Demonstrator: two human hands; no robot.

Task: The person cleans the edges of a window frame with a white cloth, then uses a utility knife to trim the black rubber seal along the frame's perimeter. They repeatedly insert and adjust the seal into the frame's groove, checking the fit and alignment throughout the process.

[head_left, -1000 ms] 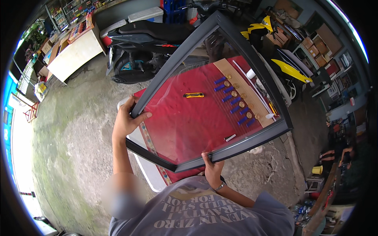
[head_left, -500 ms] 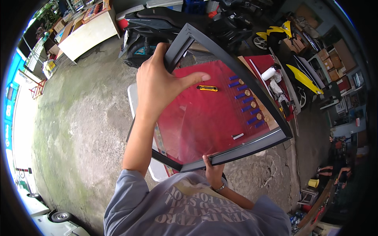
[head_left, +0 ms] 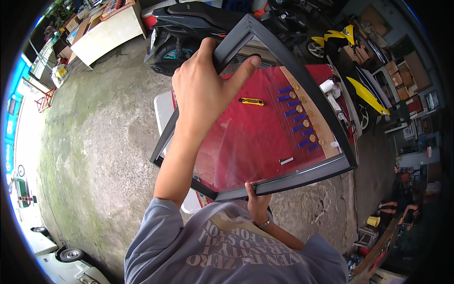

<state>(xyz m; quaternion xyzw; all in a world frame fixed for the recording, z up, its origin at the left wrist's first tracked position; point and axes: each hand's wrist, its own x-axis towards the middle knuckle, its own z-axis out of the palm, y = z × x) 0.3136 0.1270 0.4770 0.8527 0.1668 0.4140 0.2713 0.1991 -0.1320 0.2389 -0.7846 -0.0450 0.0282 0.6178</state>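
A dark grey window frame with a clear pane is held up, tilted, in front of me. My left hand grips its far left bar, fingers hooked over the outer side and thumb stretched across toward the pane. At the near bar is my right hand, its thumb on top and the other fingers hidden beneath. Through the pane shows a table with a red cover. On that lie a yellow utility knife, several blue sticks beside round gold-coloured pieces, and a small white piece.
Behind the table stands a black motorcycle. A yellow motorbike is at the far right, near shelves with boxes. A white roll rests on the table's right side. Concrete floor spreads to the left; a white desk stands far left.
The window frame has shifted slightly away and to the right. My left hand has gone with it, its thumb now pointing farther up. My right hand keeps its hold on the near bar.
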